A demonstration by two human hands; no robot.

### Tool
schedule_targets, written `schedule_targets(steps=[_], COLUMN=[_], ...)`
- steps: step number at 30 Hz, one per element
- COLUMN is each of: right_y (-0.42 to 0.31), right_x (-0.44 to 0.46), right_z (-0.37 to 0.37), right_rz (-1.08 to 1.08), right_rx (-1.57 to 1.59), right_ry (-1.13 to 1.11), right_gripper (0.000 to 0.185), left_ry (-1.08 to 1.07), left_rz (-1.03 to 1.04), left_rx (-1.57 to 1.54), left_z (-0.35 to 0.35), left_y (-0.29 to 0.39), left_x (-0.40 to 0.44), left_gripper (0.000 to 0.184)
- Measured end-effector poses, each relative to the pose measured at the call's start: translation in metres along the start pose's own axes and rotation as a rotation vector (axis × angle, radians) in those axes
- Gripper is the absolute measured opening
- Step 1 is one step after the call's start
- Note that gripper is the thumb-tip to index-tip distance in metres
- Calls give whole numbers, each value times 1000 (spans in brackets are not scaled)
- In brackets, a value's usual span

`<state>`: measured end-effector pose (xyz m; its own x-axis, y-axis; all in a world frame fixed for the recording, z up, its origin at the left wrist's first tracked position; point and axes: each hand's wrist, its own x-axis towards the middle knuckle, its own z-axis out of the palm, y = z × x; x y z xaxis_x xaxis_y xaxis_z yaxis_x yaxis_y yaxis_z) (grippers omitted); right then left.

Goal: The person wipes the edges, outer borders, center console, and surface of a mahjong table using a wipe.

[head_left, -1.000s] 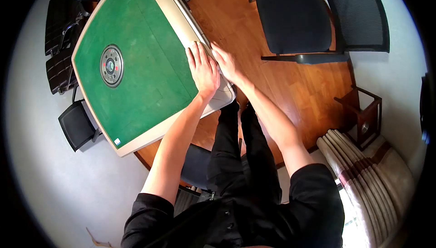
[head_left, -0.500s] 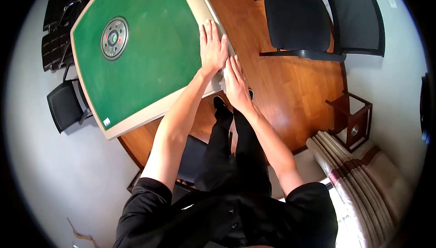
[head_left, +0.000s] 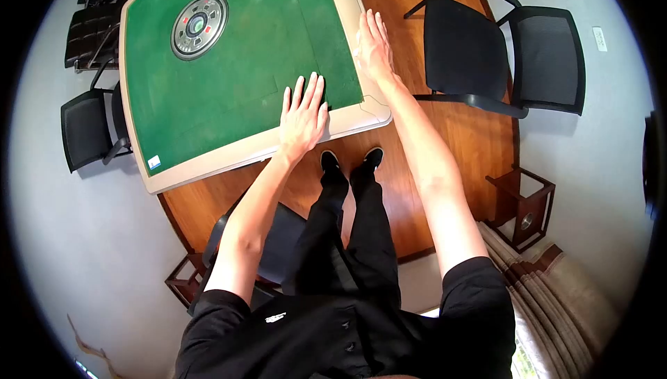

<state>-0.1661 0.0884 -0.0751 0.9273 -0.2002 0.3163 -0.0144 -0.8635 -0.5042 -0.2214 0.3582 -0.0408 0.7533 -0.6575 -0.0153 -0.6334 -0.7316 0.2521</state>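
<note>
Tabletop: one, green inlay within a pale rim, ahead of the person and to the left, its near corner between the two hands.
Left hand: palm at the near rim, fingers straight, slightly spread, reaching onto the green; nothing grasped.
Right hand: at the right-hand rim, fingers extended, mostly side by side; nothing visibly grasped. Firmness of contact: cannot tell.
Round dial: set in the green, well apart from both hands.
Black chair: right of the tabletop, beyond the right hand.
Shoes: on the wooden floor, near the corner.
Hazards, as judged: the right hand could slip outward off the rim if its weight bears too near the edge; uneven pressure beside the corner could shift the tabletop.
</note>
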Motion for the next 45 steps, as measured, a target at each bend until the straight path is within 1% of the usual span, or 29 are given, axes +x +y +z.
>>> schedule_targets(steps=[1,3,5,9,11,13,14,16,19,20,21,23,24,26,27,30,31,33,35,37,38,40,41,43,45], right_y=[-1,-6,-20,-47,-53,-59,-59,-59,-60,-57,-53,-43,-37,-26,-24,-27,-29,-29,-38,-47,-53,-63,-66,-72,-77], right_x=[-4,-25,-59,-144,-179,-187,-186,-172,-134,-117,-96,-51,-30,14,30,54,44,26,-12,-49,-70,-107,-121,-145,-154], right_z=[-1,2,-13,-46,-49,-51,-49,-42,-37,-40,-38,-25,-13,11,18,31,31,21,-2,-26,-36,-54,-63,-76,-76], right_rz=[45,8,9,75,56,52,72,110,80,39,38,-86,-95,-165,-174,-180,-174,-248,-248,-257,-259,-235,-236,-210,-213], right_rx=[40,14,101,50,46,40,29,-2,26,8,9,3,7,-64,-57,-193,-190,-169,-133,-61,-68,-25,-32,105,131], right_ry=[8,125,95,-58,-72,-94,-85,-58,-10,-61,-69,-71,-76,-16,-19,-22,-28,-37,-84,-204,-208,-336,-334,-400,-398], right_gripper=[79,73,65,66,67,66,66,67,70,66,66,61,61,57,57,54,54,53,55,58,58,63,63,64,63], left_ry=[16,39,45,21,10,-3,-8,-10,-16,-16,-20,-18,-2,13,16,35,36,49,66,105,120,127,131,132,125], left_rz=[3,5,4,16,21,24,57,104,89,84,79,85,89,83,80,68,72,71,64,66,65,55,50,38,23], left_rx=[12,13,9,26,21,20,12,2,9,5,1,-33,-54,-80,-89,-97,-112,-111,-110,-108,-100,-84,-76,-78,-78], left_z=[2,2,4,6,5,5,5,3,-1,-4,-3,-3,-4,-6,-6,-3,-4,-1,0,0,2,4,5,4,4], left_y=[-1,0,0,-3,-3,-5,-8,-12,-9,-8,-8,-11,-12,-12,-12,-14,-14,-15,-15,-14,-13,-12,-11,-9,-8], left_x=[-1,-1,-1,-1,0,2,2,6,6,6,6,7,8,9,7,8,6,8,6,6,5,3,3,3,1], left_gripper=[65,64,64,66,67,67,69,72,72,72,72,71,71,69,69,65,65,65,63,61,61,62,62,62,62])
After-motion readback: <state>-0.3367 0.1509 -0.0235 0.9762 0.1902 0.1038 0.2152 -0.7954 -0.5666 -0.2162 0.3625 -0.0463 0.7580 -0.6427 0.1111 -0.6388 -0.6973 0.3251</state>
